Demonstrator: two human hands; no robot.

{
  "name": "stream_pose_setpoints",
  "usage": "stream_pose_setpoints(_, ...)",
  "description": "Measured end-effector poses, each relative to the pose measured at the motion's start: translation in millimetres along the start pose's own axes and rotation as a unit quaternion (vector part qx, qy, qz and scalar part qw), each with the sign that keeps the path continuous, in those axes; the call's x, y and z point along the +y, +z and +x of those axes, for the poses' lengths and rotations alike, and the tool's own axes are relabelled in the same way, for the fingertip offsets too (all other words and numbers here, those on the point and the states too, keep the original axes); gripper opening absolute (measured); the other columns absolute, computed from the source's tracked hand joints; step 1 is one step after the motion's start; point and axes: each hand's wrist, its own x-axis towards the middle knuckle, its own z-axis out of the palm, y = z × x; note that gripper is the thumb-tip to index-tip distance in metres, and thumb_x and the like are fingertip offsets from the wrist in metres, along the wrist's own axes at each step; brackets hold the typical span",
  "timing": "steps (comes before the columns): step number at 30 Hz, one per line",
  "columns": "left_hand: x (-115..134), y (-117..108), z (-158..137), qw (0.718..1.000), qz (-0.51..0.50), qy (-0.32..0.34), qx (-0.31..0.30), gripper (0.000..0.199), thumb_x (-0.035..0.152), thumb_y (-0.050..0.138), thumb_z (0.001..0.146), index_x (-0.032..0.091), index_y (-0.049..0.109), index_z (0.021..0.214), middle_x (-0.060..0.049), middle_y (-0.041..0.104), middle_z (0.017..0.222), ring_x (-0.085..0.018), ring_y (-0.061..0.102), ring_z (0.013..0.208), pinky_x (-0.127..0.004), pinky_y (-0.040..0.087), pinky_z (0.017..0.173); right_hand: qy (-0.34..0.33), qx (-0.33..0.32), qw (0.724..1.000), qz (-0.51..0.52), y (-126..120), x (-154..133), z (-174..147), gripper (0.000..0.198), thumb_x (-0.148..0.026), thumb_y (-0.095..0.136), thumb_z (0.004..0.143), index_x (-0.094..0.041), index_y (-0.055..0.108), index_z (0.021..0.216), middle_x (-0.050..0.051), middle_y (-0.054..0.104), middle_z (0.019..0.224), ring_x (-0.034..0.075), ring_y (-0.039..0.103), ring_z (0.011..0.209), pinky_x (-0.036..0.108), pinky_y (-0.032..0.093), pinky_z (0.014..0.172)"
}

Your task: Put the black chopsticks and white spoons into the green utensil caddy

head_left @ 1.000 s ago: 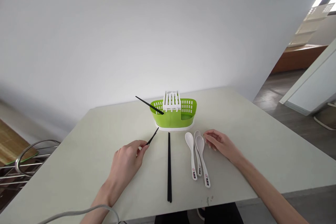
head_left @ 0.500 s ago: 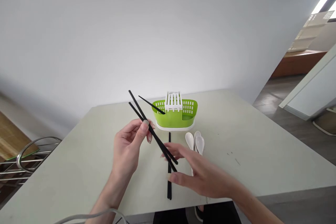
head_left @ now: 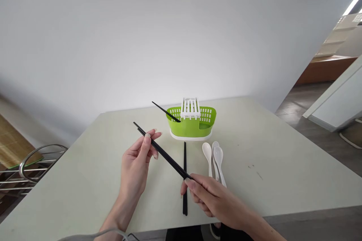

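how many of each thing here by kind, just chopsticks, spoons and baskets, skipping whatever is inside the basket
Chopsticks: 4 (the held pair, in the left hand and right hand, plus the lying pair on the table)
White spoons: 3
Green basket: 1
Total: 8

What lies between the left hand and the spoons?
In the head view, a pair of black chopsticks lies on the table between the left hand and the spoons; the held pair slants across that stretch.
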Motion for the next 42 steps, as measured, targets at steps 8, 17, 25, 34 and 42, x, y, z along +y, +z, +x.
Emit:
stream_pose_setpoints(8, -4, -9, 0, 0.999, -0.024, -0.043, -0.008, 0.049, 0.061, 0.09, 0.07, 0.021, 0.085, 0.098, -0.01, 0.08, 0.102, -0.008, 0.05, 0.059, -0.027, 0.053, 0.064, 0.022, -0.029, 0.999, -0.027, -5, 7, -9, 0.059, -0.065, 0.047, 0.107, -0.017, 0.07, 0.133, 0.0, 0.062, 0.079, 0.005, 0.034, 0.051, 0.021, 0.031, 0.049)
stream_pose_setpoints(17, -5, -13, -2, 0.998, -0.031, -0.049, -0.011, 0.048, 0.063, 0.091, 0.067, 0.021, 0.086, 0.091, -0.007, 0.078, 0.091, -0.008, 0.048, 0.057, -0.024, 0.051, 0.06, 0.028, -0.041, 0.999, -0.005, -12, 18, -16, 0.064, -0.069, 0.051, 0.104, -0.015, 0.072, 0.13, -0.005, 0.044, 0.069, 0.006, 0.031, 0.054, 0.021, 0.027, 0.05)
stream_pose_setpoints(25, 0, -14, -5, 0.998, 0.018, -0.024, -0.047, 0.043, 0.06, 0.087, 0.075, 0.018, 0.081, 0.071, -0.009, 0.074, 0.082, -0.012, 0.055, 0.062, -0.027, 0.056, 0.064, 0.034, -0.036, 0.999, -0.013, -21, 24, -22, 0.066, -0.069, 0.055, 0.102, -0.015, 0.072, 0.133, -0.004, 0.045, 0.068, 0.007, 0.033, 0.055, 0.022, 0.026, 0.05)
stream_pose_setpoints(34, 34, -28, 44, 0.989, -0.1, 0.093, 0.056, 0.028, 0.04, 0.094, 0.072, 0.018, 0.082, 0.083, -0.004, 0.075, 0.091, -0.008, 0.064, 0.07, -0.016, 0.055, 0.059, 0.001, 0.03, 0.997, -0.068, -66, 28, -36, 0.073, -0.073, 0.057, 0.098, -0.013, 0.07, 0.137, -0.002, 0.055, 0.07, 0.01, 0.043, 0.058, 0.026, 0.04, 0.058)
stream_pose_setpoints(42, 61, -32, 117, 0.971, -0.081, 0.186, 0.125, 0.017, 0.035, 0.085, 0.085, 0.018, 0.081, 0.087, -0.006, 0.077, 0.106, -0.008, 0.067, 0.073, -0.017, 0.063, 0.074, -0.051, 0.276, 0.959, -0.042, -127, 42, -43, 0.073, -0.076, 0.07, 0.086, -0.013, 0.076, 0.122, -0.004, 0.045, 0.065, 0.013, 0.038, 0.06, 0.03, 0.035, 0.058)
